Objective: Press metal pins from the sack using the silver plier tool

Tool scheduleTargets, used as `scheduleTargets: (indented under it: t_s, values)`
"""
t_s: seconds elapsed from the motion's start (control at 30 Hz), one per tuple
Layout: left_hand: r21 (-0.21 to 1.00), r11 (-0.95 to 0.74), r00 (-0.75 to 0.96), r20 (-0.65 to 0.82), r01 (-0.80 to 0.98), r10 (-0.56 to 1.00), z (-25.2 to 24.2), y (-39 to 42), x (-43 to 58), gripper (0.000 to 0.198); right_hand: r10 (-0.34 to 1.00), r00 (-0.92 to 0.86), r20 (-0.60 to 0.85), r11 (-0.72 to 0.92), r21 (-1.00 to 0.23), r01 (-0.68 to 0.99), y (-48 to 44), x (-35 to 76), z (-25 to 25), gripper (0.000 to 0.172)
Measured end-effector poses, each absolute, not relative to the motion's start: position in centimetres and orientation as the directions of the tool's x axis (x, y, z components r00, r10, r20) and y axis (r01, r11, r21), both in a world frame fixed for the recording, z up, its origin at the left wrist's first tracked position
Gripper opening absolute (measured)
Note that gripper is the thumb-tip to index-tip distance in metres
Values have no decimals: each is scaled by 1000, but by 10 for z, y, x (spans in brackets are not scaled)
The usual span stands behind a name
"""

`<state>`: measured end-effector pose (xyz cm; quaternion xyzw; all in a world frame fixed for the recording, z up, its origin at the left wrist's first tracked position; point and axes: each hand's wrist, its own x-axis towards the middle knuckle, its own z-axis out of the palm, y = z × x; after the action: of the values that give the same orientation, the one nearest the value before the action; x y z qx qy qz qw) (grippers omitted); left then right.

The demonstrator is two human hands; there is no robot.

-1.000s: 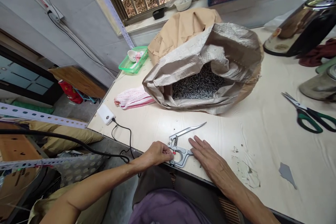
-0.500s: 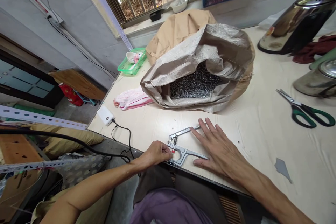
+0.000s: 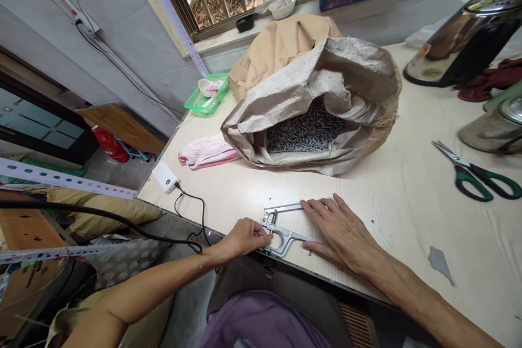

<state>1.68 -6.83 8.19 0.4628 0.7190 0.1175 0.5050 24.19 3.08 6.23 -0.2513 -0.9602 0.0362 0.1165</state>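
Note:
A pair of silver-grey snap-fastener pliers (image 3: 287, 240) lies at the table's front edge, with a coil spring and a small red part near its jaws. My left hand (image 3: 249, 236) is closed in a pinch beside the jaws; whatever sits between thumb and forefinger is hidden. My right hand (image 3: 340, 228) spans the pliers' two handles from the right, fingers over the end of the upper handle and thumb by the lower one. Behind the pliers stands an open paper-and-woven sack (image 3: 281, 98) holding many small dark metal pieces (image 3: 305, 128).
Green-handled scissors (image 3: 475, 171) and a grey scrap (image 3: 440, 263) lie to the right. A steel kettle (image 3: 457, 38) stands at the back right. On the left are a white power bank (image 3: 165, 176) with a black cable, a pink-white cloth (image 3: 207, 152) and a green basket (image 3: 199, 103).
My right hand has closed in on the handles, and the upper handle has swung down toward the lower one. My left hand has stayed by the jaws.

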Motion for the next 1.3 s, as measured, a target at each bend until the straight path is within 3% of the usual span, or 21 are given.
scheduleTargets:
  t_s: [0.33, 0.4, 0.47, 0.53, 0.63, 0.83, 1.07, 1.23, 1.3]
  values:
    - [752, 585, -54, -599, 304, 799, 88, -89, 2, 26, 544, -802, 248, 839, -169, 517, 16, 243, 56, 60]
    - [821, 433, -84, -434, 374, 897, 82, -96, -3, 21, 554, -797, 240, 832, -165, 529, 15, 242, 55, 60]
    - [824, 157, -52, -153, 545, 987, 72, -102, -8, 22, 569, -792, 219, 822, -156, 548, 14, 241, 57, 55]
    - [704, -99, 34, 107, 703, 994, 60, -106, -13, 27, 589, -784, 197, 808, -151, 569, 12, 240, 59, 50]
    - [533, -217, 82, 266, 818, 961, 46, -110, -19, 30, 617, -768, 173, 787, -156, 597, 10, 238, 64, 54]
    - [462, -192, 76, 257, 866, 963, 46, -111, -25, 34, 641, -748, 171, 767, -141, 626, 10, 236, 62, 61]
    - [344, -119, 63, 170, 931, 983, 51, -114, -32, 32, 620, -762, 188, 785, -119, 609, 10, 234, 67, 40]
    - [297, -105, 90, 66, 949, 994, 56, -116, -33, 29, 597, -788, 154, 791, -276, 546, 5, 234, 62, 7]
    - [287, -99, 95, 30, 953, 995, 59, -116, -32, 29, 600, -787, 146, 775, -350, 526, 3, 234, 55, 12]
